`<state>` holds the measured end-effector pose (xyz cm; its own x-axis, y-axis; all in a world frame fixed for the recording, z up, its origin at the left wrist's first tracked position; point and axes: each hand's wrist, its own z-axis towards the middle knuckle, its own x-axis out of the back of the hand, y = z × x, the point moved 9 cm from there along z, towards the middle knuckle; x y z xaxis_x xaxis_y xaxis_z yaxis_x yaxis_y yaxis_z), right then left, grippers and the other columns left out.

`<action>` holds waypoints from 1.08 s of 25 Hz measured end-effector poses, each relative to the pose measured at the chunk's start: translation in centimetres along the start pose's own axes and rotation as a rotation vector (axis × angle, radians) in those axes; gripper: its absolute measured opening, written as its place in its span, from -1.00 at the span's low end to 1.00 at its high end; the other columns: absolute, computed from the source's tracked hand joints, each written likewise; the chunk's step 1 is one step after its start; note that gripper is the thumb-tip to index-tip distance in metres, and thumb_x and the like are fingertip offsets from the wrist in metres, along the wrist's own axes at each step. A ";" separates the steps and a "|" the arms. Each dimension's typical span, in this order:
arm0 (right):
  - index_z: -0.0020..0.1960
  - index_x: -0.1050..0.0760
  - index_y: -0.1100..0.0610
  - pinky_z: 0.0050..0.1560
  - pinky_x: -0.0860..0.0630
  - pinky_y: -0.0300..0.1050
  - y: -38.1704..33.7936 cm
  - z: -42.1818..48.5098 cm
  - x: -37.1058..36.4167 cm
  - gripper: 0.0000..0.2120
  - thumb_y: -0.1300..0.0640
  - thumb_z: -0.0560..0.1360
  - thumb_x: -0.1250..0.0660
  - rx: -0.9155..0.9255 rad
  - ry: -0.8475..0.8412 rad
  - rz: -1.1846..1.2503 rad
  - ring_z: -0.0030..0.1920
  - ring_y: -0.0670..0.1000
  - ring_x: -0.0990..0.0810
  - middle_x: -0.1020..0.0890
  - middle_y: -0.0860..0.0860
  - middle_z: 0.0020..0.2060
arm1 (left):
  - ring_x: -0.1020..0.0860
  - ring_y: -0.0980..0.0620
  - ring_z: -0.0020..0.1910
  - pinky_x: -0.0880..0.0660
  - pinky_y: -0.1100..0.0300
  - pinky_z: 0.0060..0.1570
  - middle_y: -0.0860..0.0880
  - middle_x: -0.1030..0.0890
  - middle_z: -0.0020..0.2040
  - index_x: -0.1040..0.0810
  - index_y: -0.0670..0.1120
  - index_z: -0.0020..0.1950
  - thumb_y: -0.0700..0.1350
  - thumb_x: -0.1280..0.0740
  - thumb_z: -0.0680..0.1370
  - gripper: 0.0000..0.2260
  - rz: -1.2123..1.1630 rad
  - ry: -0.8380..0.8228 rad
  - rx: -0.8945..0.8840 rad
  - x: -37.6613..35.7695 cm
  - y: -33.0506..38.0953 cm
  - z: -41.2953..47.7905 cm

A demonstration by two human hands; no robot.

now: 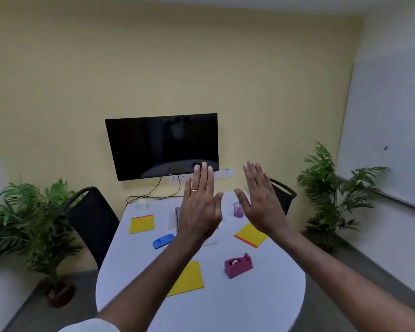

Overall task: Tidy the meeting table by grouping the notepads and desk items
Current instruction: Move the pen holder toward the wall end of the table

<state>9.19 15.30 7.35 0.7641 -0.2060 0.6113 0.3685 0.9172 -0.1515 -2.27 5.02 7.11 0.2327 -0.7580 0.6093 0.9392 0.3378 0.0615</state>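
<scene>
Lying flat on the white oval table [249, 312], one yellow square paper notepad [189, 279] sits beside the left forearm, a second yellow notepad [250, 234] by the right wrist. Left hand [200, 209] and right hand [261, 202] hover above, flat-fingered, empty.

You are wearing the only camera on your head, standing at the near rounded end of the table [225, 307] and looking forward and down along it. The wide lens is taking in the whole tabletop close below and the wall screen [162, 146] beyond the table's far end.
</scene>
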 end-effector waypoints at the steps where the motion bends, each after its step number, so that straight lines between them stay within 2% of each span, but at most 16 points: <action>1: 0.64 0.05 0.13 0.62 0.04 0.05 0.6 -0.7 0.1 -0.37 -0.09 0.68 -0.05 -0.029 -0.005 -0.004 0.63 -0.03 0.16 0.03 0.02 0.64 | 0.18 -0.04 0.65 0.08 -0.06 0.62 -0.10 0.11 0.67 0.06 -0.14 0.65 0.05 -0.01 0.68 -0.41 -0.004 -0.013 0.001 -0.4 0.5 -0.3; 8: 0.64 0.05 0.11 0.62 0.04 0.06 8.1 -6.4 1.4 -0.38 -0.06 0.69 -0.10 -0.108 -0.080 -0.022 0.62 -0.09 0.18 0.05 -0.03 0.64 | 0.21 -0.03 0.64 0.07 -0.09 0.61 -0.08 0.16 0.66 0.11 -0.12 0.65 0.04 -0.02 0.69 -0.41 -0.051 -0.120 -0.035 -5.6 6.9 -2.0; 12: 0.64 0.08 0.10 0.62 0.07 0.05 13.9 -9.5 2.8 -0.36 -0.08 0.69 -0.10 -0.111 -0.130 -0.016 0.62 -0.09 0.22 0.08 -0.04 0.64 | 0.19 -0.03 0.64 0.13 -0.05 0.59 -0.07 0.14 0.66 0.07 -0.11 0.65 0.03 -0.06 0.70 -0.42 -0.044 -0.122 -0.036 -8.4 13.7 -2.3; 15: 0.64 0.11 0.08 0.62 0.09 0.01 17.9 -11.1 3.9 -0.36 -0.12 0.69 -0.06 -0.076 -0.175 -0.017 0.61 -0.09 0.24 0.11 -0.05 0.63 | 0.18 -0.04 0.64 0.10 -0.07 0.58 -0.08 0.13 0.66 0.06 -0.11 0.65 0.04 -0.08 0.69 -0.41 -0.027 -0.155 0.002 -11.4 18.4 -2.0; 20: 0.64 0.11 0.08 0.61 0.02 0.07 25.7 -14.0 5.8 -0.36 -0.16 0.68 -0.02 -0.062 -0.259 -0.035 0.62 -0.06 0.21 0.10 -0.04 0.64 | 0.20 -0.01 0.64 0.09 -0.06 0.58 -0.06 0.11 0.67 0.03 -0.11 0.65 0.02 -0.08 0.68 -0.41 -0.064 -0.188 0.088 -15.2 26.8 -3.1; 23: 0.64 0.13 0.06 0.62 0.06 0.03 29.2 -15.1 6.8 -0.35 -0.16 0.68 -0.03 -0.068 -0.270 0.009 0.62 -0.09 0.23 0.14 -0.07 0.63 | 0.22 0.03 0.64 0.10 -0.04 0.58 -0.04 0.12 0.67 0.06 -0.09 0.66 0.04 -0.04 0.68 -0.41 -0.081 -0.205 0.148 -17.2 29.6 -3.6; 27: 0.64 0.17 0.04 0.62 0.11 0.00 33.4 -16.5 7.1 -0.36 -0.17 0.69 0.01 -0.097 -0.289 0.010 0.61 -0.11 0.27 0.19 -0.09 0.62 | 0.27 0.03 0.63 0.11 -0.05 0.59 -0.02 0.20 0.66 0.13 -0.06 0.66 0.09 0.02 0.68 -0.41 -0.068 -0.254 0.142 -20.5 32.1 -3.2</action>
<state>35.70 38.84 -6.21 0.5908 -0.0789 0.8030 0.4209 0.8792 -0.2233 23.92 29.58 -5.96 0.0828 -0.6240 0.7771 0.9017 0.3788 0.2081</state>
